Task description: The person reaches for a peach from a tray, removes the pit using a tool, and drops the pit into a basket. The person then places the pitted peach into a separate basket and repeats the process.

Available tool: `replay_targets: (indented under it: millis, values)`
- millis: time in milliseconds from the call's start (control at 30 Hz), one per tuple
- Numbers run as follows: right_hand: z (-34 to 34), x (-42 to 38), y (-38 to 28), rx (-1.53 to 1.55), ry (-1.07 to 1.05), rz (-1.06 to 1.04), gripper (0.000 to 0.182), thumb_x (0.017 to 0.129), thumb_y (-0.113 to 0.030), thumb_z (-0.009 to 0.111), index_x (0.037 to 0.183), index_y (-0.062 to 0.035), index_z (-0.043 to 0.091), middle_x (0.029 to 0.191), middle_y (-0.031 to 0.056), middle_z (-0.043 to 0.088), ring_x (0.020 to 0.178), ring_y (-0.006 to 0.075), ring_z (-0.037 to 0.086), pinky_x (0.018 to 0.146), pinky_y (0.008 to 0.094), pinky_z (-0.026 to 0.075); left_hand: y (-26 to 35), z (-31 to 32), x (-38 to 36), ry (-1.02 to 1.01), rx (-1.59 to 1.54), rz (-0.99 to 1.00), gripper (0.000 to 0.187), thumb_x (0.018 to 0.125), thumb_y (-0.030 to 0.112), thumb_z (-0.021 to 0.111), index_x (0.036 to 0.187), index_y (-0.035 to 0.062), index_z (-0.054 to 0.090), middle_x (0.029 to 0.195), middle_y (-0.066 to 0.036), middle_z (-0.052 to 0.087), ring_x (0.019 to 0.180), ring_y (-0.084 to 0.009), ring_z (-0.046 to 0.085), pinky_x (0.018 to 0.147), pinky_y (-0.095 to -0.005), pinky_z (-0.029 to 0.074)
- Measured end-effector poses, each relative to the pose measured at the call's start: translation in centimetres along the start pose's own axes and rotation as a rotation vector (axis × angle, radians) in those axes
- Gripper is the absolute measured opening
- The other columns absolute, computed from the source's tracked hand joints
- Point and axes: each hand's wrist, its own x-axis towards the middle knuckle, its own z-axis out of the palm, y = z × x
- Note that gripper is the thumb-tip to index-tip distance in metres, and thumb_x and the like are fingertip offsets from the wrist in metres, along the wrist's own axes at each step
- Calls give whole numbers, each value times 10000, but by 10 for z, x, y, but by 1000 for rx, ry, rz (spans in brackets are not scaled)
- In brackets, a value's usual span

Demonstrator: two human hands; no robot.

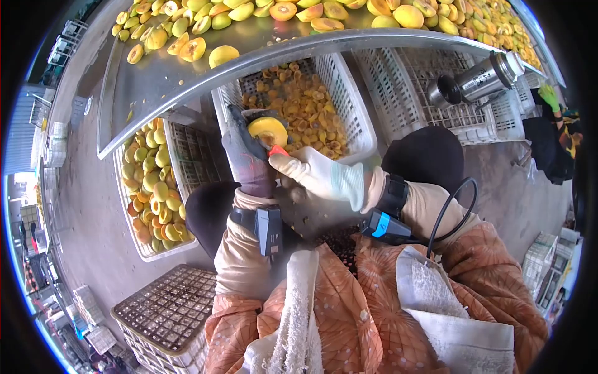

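Note:
My left hand (244, 149), in a dark grey and purple glove, is closed around a yellow peach half (270, 129) with its cut face showing. Pinched in my right hand (321, 176), gloved in white, is a small red-handled tool (278, 150). Its red part lies right at the lower edge of the peach half; the working end is hidden. Beyond both hands, a white plastic crate (359, 118) holds many small yellow-brown peach pieces (314, 103).
A metal table (156, 78) bears many peach halves (193, 48). On the left stands a crate of peach halves (151, 181), with a brown-topped basket (168, 290) nearer. A steel thermos (483, 78) rests on white crates (405, 81) at right. Another person's green glove (549, 96) shows far right.

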Motion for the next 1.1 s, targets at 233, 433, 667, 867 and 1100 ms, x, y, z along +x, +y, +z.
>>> replay_targets:
  millis: [233,433,667,867,1100]
  values:
    - [3,-8,-14,542,-290,171,557,928,-583,424,640,-109,477,462,-17,367,352,79,291,326,232,211,-28,-1,15,-324,-1004,-508,510,956,424,418,1068,-53,558,859,-181,637,795,-292,641,736,-377,539]
    - [-22,-11,-33,517,-199,123,600,890,-665,397,787,-90,533,551,8,444,388,85,336,354,236,258,13,-67,40,-13,-835,-561,538,949,499,432,1269,68,458,1064,-129,611,992,-275,611,823,-395,518]
    - [-35,-8,-14,-51,347,144,713,818,-701,498,900,5,563,617,44,526,446,117,472,379,269,341,-61,-229,65,-203,-920,-412,582,824,215,703,1307,46,426,1144,-135,577,1042,-227,580,856,-335,501]
    - [-44,10,23,-310,619,148,471,908,-503,523,890,-35,571,540,9,477,349,89,408,320,253,316,-132,-314,49,-59,397,-446,288,736,15,679,1013,-16,608,1053,-108,604,850,-188,628,697,-289,510]
    - [-44,30,67,-565,585,29,433,931,-471,506,848,-48,546,540,10,490,360,79,409,322,242,311,-229,-411,116,251,614,-319,222,734,155,681,935,63,702,798,-133,681,661,-252,657,608,-376,527]
